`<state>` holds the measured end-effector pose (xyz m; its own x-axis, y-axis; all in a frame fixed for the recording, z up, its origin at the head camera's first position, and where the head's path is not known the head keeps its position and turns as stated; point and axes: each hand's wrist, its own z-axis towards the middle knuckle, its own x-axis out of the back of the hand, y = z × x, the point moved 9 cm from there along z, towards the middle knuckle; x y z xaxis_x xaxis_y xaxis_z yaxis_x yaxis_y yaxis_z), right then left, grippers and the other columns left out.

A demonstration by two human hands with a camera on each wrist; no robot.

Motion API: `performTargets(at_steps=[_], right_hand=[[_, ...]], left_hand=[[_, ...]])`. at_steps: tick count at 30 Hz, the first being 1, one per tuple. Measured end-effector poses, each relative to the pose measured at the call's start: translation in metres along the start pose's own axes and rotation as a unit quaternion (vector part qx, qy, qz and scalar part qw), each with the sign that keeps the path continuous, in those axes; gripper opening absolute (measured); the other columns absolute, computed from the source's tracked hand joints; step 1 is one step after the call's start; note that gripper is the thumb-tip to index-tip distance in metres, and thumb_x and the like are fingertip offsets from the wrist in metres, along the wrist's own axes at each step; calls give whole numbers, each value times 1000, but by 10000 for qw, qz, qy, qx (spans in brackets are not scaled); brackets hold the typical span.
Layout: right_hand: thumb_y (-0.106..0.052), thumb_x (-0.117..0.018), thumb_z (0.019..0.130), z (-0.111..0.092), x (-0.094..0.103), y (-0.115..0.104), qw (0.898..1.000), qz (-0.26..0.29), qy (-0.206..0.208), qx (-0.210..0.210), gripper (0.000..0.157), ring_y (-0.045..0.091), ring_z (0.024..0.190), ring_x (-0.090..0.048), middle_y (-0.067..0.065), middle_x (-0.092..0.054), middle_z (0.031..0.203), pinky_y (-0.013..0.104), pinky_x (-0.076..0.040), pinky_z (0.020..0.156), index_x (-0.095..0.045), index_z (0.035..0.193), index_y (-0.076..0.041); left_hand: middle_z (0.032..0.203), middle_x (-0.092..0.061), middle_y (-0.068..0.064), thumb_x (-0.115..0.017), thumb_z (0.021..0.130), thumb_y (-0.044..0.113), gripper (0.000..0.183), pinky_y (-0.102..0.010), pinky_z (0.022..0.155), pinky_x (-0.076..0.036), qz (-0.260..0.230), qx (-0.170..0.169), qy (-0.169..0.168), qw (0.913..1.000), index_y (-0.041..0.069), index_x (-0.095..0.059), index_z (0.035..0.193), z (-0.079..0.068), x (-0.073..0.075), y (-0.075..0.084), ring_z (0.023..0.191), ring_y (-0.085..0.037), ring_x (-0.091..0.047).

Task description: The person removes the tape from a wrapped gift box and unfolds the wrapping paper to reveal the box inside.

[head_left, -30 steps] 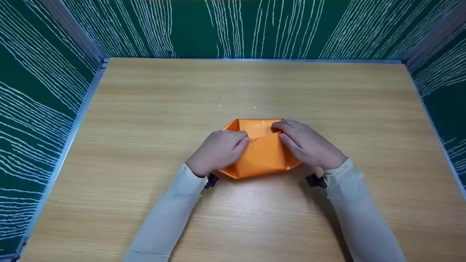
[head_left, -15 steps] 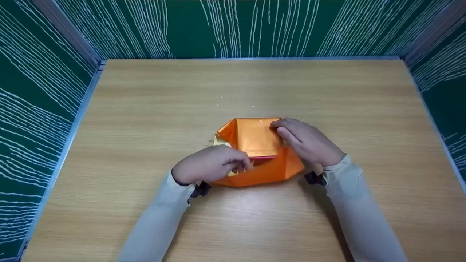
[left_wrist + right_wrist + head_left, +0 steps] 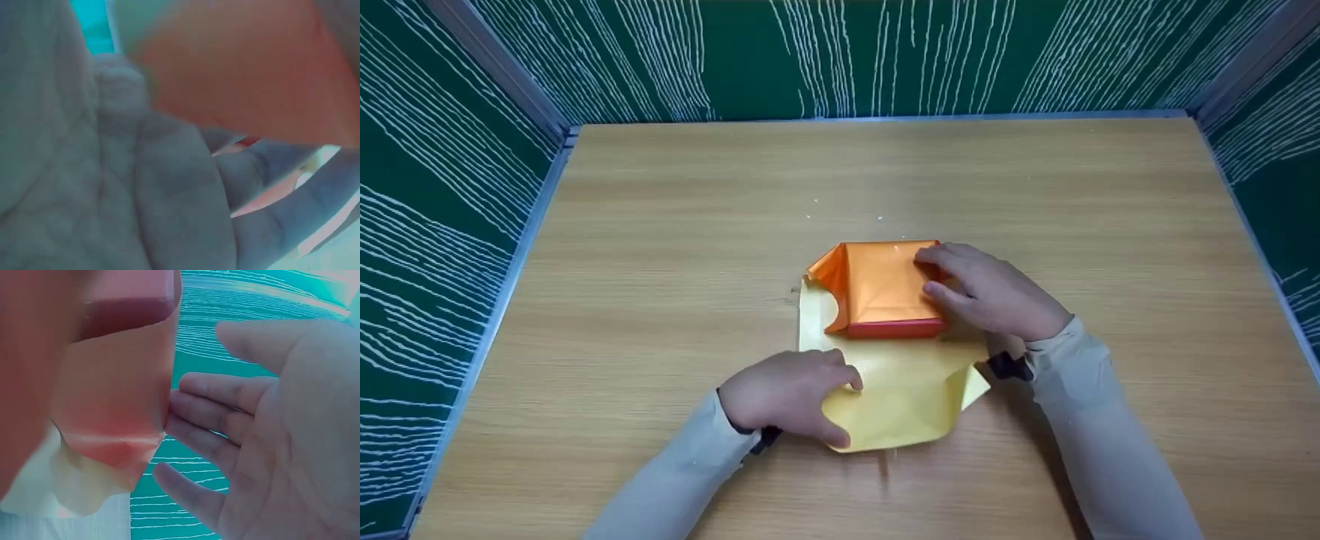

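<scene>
Orange wrapping paper (image 3: 892, 277) is folded over a red box (image 3: 896, 329), whose near side shows at mid-table. One flap lies spread toward the front, its pale yellow inner side (image 3: 896, 397) facing up. My left hand (image 3: 787, 394) is at that flap's left edge, fingers and thumb spread apart. A blurred orange surface (image 3: 253, 73) crosses its palm in the left wrist view. At the bundle's right side is my right hand (image 3: 997, 292), its fingertips touching the paper. The right wrist view shows its fingers nearly straight beside the orange paper (image 3: 118, 382).
The wooden table (image 3: 660, 225) has a few tiny white scraps behind the bundle. Green walls (image 3: 750, 60) with white streaks stand on the back and both sides, with bluish strips along the table edges. A corner of the flap curls up at right.
My left hand has pulled the near flap off the box toward the front and loosened its fingers. The red side and yellow inner face are now exposed. My right hand has stayed nearly still.
</scene>
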<state>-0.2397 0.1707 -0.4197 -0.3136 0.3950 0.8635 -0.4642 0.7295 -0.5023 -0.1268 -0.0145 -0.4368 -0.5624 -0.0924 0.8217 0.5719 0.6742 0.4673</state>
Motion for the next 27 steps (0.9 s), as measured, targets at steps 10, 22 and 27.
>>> performTargets(at_steps=[10, 22, 27], right_hand=[[-32, -76, 95, 0, -5, 2, 9996, -174, -63, -212, 62, 36, 141, -48, 14, -50, 153, 55, -40, 114, -52, 149, -13], [-34, -72, 98, -2, -4, 0, 9994, -340, -37, -21, 62, 36, 143, -45, 15, -50, 152, 55, -37, 117, -51, 150, -9], [-36, -70, 99, -7, -6, 0, 9995, -240, -109, 157, 60, 32, 149, -39, 9, -46, 158, 53, -34, 119, -53, 150, -8]], left_hand=[[91, -52, 0, -92, 67, 28, 45, -28, 59, -41, 1973, -91, 935, 9758, 13, -63, 99, 10, -21, 21, 80, -20, -52], [139, -57, -2, -68, 93, 26, 50, -39, 107, -45, 2491, -1647, 1274, 9458, 28, -60, 142, 57, -56, 84, 127, -23, -54], [146, -54, -3, -67, 94, 36, 49, -41, 115, -39, 2408, -1616, 1062, 9511, 27, -61, 142, 60, -61, 79, 137, -24, -49]])
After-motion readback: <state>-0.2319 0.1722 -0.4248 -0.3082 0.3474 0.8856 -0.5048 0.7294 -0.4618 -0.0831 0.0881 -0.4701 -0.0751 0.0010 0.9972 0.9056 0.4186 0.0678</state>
